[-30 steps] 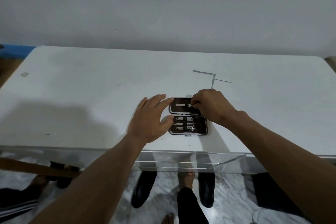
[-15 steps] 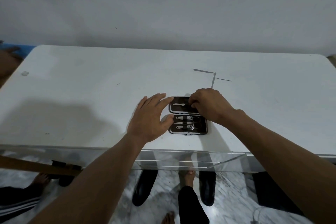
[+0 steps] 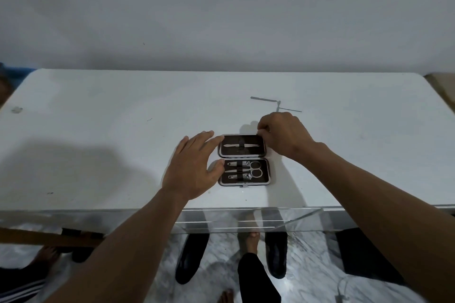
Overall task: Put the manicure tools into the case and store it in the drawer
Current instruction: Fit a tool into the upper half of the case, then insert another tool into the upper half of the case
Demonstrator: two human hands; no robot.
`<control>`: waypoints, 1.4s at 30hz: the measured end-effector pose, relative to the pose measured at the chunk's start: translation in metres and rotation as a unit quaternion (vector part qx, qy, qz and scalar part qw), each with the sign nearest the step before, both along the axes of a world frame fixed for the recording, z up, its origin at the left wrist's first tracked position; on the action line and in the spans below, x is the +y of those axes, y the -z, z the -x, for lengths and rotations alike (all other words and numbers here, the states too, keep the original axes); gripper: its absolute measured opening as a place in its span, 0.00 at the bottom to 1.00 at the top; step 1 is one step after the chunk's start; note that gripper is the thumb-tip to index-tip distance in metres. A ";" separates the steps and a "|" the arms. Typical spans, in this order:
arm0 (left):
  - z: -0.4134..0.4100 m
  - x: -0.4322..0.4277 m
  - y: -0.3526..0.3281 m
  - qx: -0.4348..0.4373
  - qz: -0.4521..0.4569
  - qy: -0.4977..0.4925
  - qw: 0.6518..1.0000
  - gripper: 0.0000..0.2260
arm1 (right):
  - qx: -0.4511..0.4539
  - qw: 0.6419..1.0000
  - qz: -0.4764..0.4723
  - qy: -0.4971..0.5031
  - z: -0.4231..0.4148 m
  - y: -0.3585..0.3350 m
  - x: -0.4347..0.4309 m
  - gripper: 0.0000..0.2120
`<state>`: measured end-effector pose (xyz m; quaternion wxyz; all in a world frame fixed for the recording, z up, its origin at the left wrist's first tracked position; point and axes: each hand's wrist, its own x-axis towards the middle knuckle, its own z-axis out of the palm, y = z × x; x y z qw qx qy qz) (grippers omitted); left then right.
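The dark manicure case [image 3: 244, 159] lies open flat on the white table [image 3: 98, 145]. Its far half holds one slim metal tool [image 3: 240, 145] under a strap. The near half holds clippers and small scissors [image 3: 246, 170]. My left hand [image 3: 193, 166] rests with fingers spread against the case's left edge. My right hand [image 3: 283, 134] has its fingertips pinched at the far right corner of the case's far half. Three thin metal tools [image 3: 277, 104] lie loose on the table beyond my right hand.
A clear acrylic drawer front [image 3: 246, 221] runs under the table's near edge. Below it I see a marble floor, black shoes [image 3: 192, 256] and bare feet. A wooden stick [image 3: 37, 238] crosses at the lower left. A grey wall stands behind the table.
My right hand has drawn back from over the far half of the case to its far right corner, uncovering the strapped tool. My left hand has stayed in place.
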<state>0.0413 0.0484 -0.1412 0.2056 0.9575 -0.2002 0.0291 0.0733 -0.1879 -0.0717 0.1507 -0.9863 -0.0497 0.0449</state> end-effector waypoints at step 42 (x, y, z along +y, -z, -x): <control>0.001 -0.003 -0.008 0.019 -0.032 -0.004 0.999 0.26 | 0.160 0.983 0.080 0.047 -0.133 -0.018 -0.010 0.13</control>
